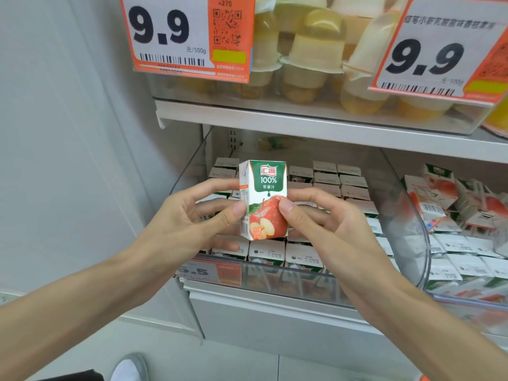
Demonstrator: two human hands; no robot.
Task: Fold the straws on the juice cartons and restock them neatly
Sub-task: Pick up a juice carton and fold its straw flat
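A small apple juice carton (265, 199) stands upright in mid-air, its green-and-white front with a red apple facing the camera, gripped from both sides. The left hand (189, 218) pinches its lower left edge, thumb on the front and fingers curled behind; the right hand (327, 226) grips the opposite edge the same way. The carton is held just above the front of a clear plastic bin (277, 277) on a white shop shelf, over rows of matching cartons (330, 185) packed upright. An orange price label (210, 270) hangs on the bin's front. To the right, a second bin (424, 243) holds cartons lying jumbled. On the upper shelf (302, 123) sit yellow jelly cups (308, 67) behind two "9.9" price cards (176, 34).
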